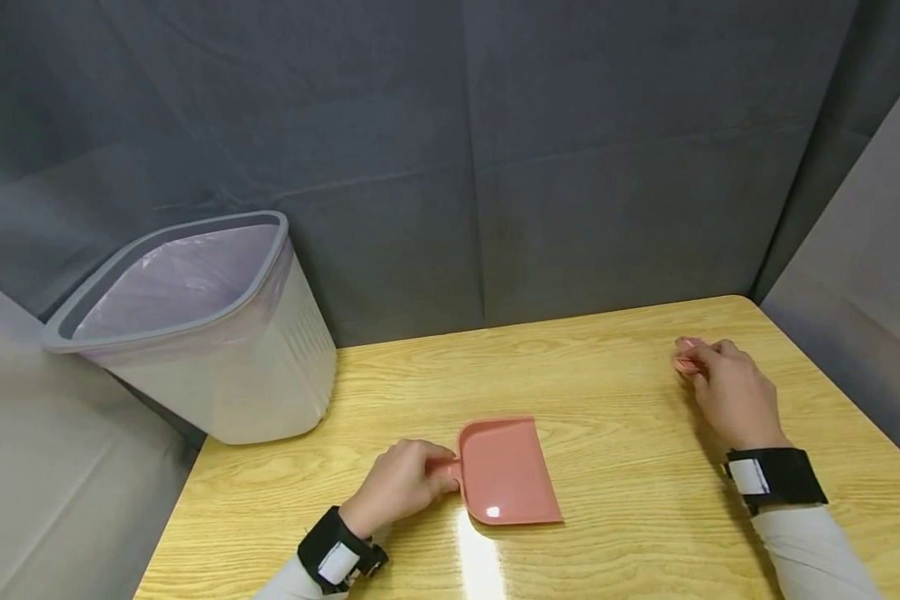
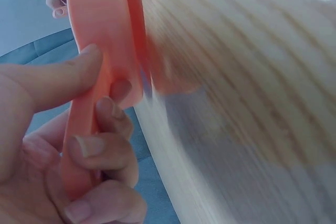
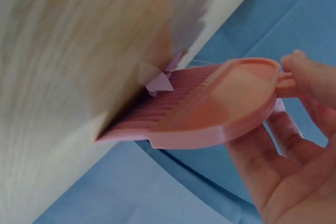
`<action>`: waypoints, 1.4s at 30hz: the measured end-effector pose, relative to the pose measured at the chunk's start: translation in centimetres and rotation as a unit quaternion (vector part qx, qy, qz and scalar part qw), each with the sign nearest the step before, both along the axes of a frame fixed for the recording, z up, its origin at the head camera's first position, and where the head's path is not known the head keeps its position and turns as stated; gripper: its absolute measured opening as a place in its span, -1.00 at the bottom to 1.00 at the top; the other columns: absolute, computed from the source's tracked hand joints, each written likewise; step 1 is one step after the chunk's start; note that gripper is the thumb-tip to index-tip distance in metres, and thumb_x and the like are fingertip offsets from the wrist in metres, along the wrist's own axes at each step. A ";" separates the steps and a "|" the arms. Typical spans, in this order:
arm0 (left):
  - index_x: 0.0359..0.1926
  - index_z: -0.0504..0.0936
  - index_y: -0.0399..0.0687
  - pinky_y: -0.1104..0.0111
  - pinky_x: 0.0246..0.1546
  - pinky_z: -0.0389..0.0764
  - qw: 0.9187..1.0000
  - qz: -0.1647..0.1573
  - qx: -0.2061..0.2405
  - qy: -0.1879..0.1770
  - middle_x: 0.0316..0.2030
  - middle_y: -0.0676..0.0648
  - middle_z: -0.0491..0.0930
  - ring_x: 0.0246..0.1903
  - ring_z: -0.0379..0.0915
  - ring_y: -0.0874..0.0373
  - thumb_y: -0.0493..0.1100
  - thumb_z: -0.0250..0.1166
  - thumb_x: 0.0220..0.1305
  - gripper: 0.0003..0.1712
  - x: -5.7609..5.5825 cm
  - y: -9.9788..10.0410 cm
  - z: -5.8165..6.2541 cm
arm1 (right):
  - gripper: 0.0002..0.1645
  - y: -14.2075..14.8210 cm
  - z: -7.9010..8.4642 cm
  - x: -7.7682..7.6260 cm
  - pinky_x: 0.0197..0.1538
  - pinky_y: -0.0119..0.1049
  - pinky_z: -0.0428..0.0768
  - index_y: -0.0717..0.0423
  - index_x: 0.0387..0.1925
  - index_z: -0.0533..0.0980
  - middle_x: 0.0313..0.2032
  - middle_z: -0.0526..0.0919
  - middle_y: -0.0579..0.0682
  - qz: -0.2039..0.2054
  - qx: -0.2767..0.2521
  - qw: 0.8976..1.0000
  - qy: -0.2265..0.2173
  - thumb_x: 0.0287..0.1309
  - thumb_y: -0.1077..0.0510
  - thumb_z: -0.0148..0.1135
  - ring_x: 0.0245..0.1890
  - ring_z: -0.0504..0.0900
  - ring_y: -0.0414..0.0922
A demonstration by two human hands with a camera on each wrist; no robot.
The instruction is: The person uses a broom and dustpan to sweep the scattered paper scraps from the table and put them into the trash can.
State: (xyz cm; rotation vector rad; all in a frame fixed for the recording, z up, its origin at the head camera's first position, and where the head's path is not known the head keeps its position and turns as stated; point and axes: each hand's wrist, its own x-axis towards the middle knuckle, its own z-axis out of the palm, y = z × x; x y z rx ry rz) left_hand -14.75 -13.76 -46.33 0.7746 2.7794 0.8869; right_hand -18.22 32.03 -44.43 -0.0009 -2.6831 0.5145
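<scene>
My left hand [image 1: 402, 486] grips the short handle of a pink dustpan [image 1: 506, 471], whose flat front edge faces right over the wooden table. Fingers and thumb wrap that handle in the left wrist view. Toward the table's far right, my right hand [image 1: 738, 400] holds a small pink hand brush [image 1: 686, 364] by its handle. The right wrist view shows the brush [image 3: 220, 103] with its bristles against the tabletop. A small pale scrap [image 3: 159, 83], perhaps paper, lies at the bristles; the hand mostly hides the brush from the head view.
A pale waste bin [image 1: 270, 375] with a grey rim and a thin liner bag stands at the table's left, tilted in view. Grey cloth [image 1: 390, 167] hangs behind the table [image 1: 600, 400]. Light panels flank both sides.
</scene>
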 end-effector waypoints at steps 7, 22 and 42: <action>-0.13 0.84 0.06 0.41 -0.45 0.46 1.000 0.004 -0.001 0.003 -0.22 0.11 0.76 -0.37 0.51 0.34 -0.03 0.57 0.18 -0.76 0.0 0.0 0.1 | -0.51 -1.0 0.6 0.1 -0.30 0.31 0.54 0.35 0.12 0.60 -0.23 0.57 0.34 0.051 0.015 0.999 -0.003 0.13 0.37 0.46 -0.29 0.60 0.31; -0.13 0.83 0.05 0.38 -0.39 0.49 1.000 0.014 -0.008 0.002 -0.20 0.09 0.76 -0.32 0.55 0.30 -0.05 0.58 0.16 -0.75 0.3 0.0 0.2 | -0.70 -3.0 3.4 1.0 -0.35 0.01 0.54 0.31 -0.06 0.66 -0.29 0.58 0.14 0.117 -0.005 0.991 -0.058 0.18 0.28 0.46 -0.38 0.59 0.04; -0.13 0.83 0.02 0.37 -0.38 0.49 1.000 0.023 -0.010 0.007 -0.18 0.06 0.77 -0.31 0.55 0.30 -0.06 0.59 0.15 -0.73 0.3 -0.1 0.2 | -0.70 -0.5 3.9 1.1 -0.30 0.21 0.45 0.42 -0.09 0.48 -0.32 0.50 0.34 -0.013 -0.020 1.000 -0.010 0.32 0.26 0.35 -0.32 0.54 0.31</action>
